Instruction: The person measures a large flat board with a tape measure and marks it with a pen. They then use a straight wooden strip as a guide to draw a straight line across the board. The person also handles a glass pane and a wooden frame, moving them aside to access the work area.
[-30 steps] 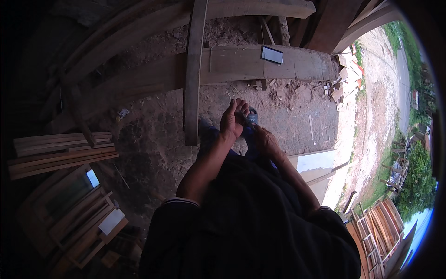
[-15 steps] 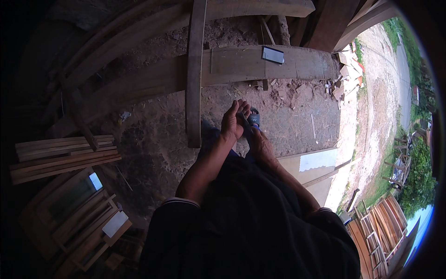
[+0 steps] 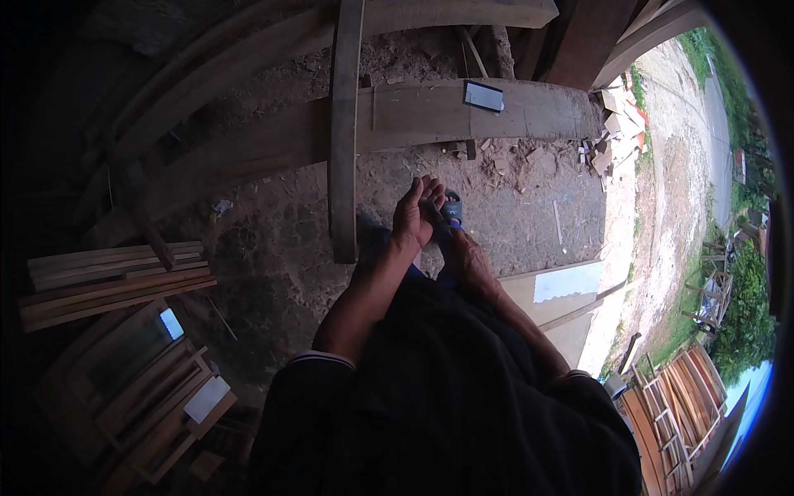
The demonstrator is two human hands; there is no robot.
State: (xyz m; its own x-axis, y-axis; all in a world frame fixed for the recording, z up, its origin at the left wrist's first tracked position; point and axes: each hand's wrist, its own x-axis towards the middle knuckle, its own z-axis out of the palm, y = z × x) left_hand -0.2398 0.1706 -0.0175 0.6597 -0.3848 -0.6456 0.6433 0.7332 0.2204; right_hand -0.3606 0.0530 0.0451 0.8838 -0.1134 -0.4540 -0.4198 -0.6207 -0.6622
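Observation:
In front of my body my left hand [image 3: 412, 217] is raised with its palm turned toward my right. Its thumb stands apart and its fingers are loosely bent. A small dark slim object [image 3: 435, 218] lies close against that palm; its kind cannot be made out in the shade. My right hand [image 3: 470, 263] is just below and to the right, its fingers mostly hidden behind its back, closed around the lower end of the dark object. Beneath the hands show my blue trousers and a dark sandal [image 3: 452, 210] on my foot.
A long plank [image 3: 413, 112] lies ahead, with a phone-like flat rectangle [image 3: 483, 96] on it. An upright-looking beam [image 3: 344, 132] crosses it. Stacked boards [image 3: 116, 285] and wooden frames [image 3: 149, 388] stand at left, a pale panel [image 3: 554, 302] at right, and wood scraps [image 3: 610, 136] beyond.
Both hands keep almost the same place and pose. The dark object between them seems to have shifted very slightly. The view has barely moved.

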